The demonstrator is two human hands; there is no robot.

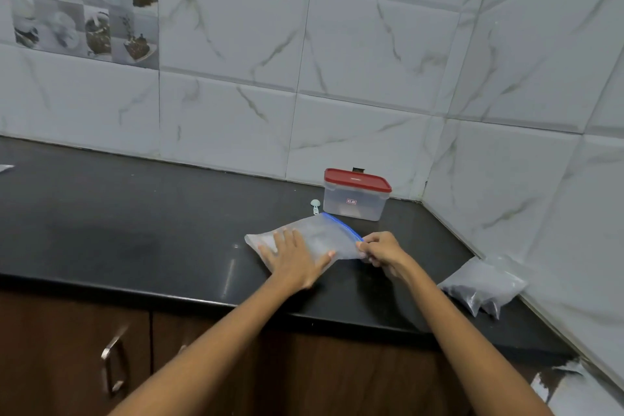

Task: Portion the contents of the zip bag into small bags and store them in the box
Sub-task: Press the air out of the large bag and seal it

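Two bare hands work on one clear plastic zip bag with a blue seal strip (314,240), which lies flat on the black stone countertop (135,233). Left hand (293,258): fingers straight and spread wide, palm pressed down on the bag's near left part, thumb stretched out to the right over the plastic. Right hand (381,248): fingers curled, fingertips (363,248) pinching the bag's near right corner, at the end of the blue strip. The strip runs from those fingertips away toward the wall. The bag's contents cannot be made out; it looks greyish and nearly flat. Just beyond the far end of the strip, past both hands, stands a translucent rectangular plastic box with a red lid (354,196), lid on, close to the tiled wall corner. Beside the box, to the left and just beyond the bag's far edge, lies a small pale plastic scoop (315,205). To the right of the right hand's wrist, well apart from the fingers, a heap of small clear plastic bags holding dark granules (483,287) rests against the right-hand wall. Nearer the viewer, at the lower right edge, a torn pale packet with dark powder showing (557,382), partly cut off by the frame. Below the countertop's front edge, brown wooden cabinet doors with a metal handle (113,365).
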